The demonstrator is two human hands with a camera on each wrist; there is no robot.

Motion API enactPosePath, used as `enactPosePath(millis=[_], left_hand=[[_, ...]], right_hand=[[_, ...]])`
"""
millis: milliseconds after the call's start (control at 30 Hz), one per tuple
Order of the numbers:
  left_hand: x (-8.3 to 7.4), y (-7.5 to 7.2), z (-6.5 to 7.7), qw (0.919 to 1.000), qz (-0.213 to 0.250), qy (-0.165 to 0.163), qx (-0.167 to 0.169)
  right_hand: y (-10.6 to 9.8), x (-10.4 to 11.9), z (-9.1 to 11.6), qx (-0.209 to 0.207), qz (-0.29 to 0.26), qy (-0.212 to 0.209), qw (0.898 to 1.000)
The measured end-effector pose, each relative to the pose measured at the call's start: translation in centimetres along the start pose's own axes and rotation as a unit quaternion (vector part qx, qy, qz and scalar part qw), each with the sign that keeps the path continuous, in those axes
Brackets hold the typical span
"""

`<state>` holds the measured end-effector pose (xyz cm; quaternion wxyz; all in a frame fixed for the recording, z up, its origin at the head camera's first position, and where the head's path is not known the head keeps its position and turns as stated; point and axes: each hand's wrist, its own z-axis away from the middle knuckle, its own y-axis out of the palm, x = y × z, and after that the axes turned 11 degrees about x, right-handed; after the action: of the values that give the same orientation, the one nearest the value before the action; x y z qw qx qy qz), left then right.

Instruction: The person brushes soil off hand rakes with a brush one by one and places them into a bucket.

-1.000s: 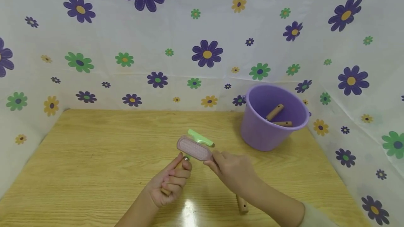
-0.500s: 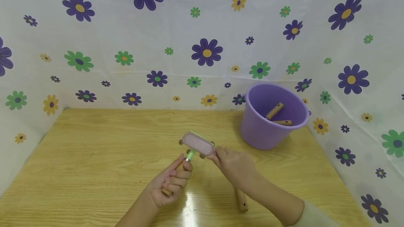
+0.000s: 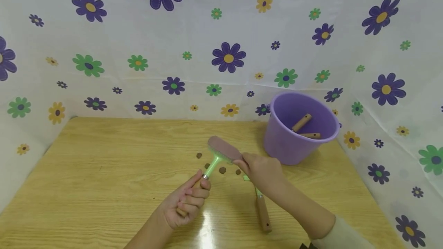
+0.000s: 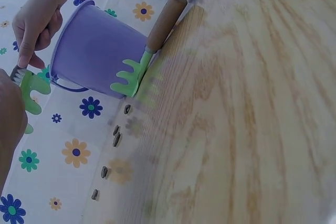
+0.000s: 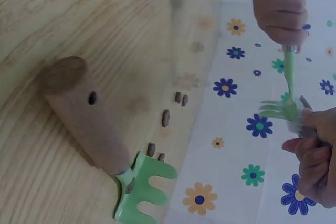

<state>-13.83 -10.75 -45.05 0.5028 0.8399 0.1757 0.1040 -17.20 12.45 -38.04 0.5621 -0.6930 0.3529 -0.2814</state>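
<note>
Over table (image 3: 104,172): green rake (image 3: 212,166) points away, slanting right.

The bucket (image 3: 287,147), apparently with tools (image 3: 302,123) inside, stands right of the brush (image 3: 225,148).

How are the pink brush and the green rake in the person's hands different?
The brush is dull pink; the rake is green with a wooden handle. The brush has bristles; the rake has prongs. The right hand holds the brush; the left hand grips the rake. Both are held above the table.
</note>
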Motion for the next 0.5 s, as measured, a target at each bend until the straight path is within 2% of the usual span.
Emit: enactPosePath(millis=[33,67,100,167,233,267,300,500], left_hand=[[0.0,0.0,0.0,1.0,-0.002,-0.001,0.002],[0.0,0.0,0.1,1.0,-0.005,-0.004,0.003],[0.0,-0.1,0.1,0.9999,-0.01,-0.007,0.005],[0.0,-0.1,0.3,0.9997,-0.018,-0.015,0.011],[-0.1,-0.1,0.4,0.9992,-0.027,-0.023,0.02],[-0.1,-0.1,0.4,0.9989,-0.031,-0.026,0.023],[-0.1,-0.1,0.4,0.9987,-0.034,-0.028,0.025],[-0.2,0.0,0.4,0.9986,-0.034,-0.029,0.028]], right_hand=[[-0.2,-0.1,-0.1,0.04,-0.047,0.021,0.998],[-0.4,-0.3,-0.2,0.08,-0.105,0.042,0.99],[-0.6,-0.5,-0.3,0.115,-0.165,0.065,0.977],[-0.9,-0.9,-0.6,0.16,-0.279,0.099,0.942],[-1.1,-1.4,-0.8,0.186,-0.358,0.121,0.907],[-1.2,-1.6,-0.9,0.194,-0.387,0.128,0.893],[-1.3,-1.8,-1.0,0.198,-0.405,0.13,0.883],[-0.9,-2.5,-1.4,0.233,-0.469,0.132,0.842]])
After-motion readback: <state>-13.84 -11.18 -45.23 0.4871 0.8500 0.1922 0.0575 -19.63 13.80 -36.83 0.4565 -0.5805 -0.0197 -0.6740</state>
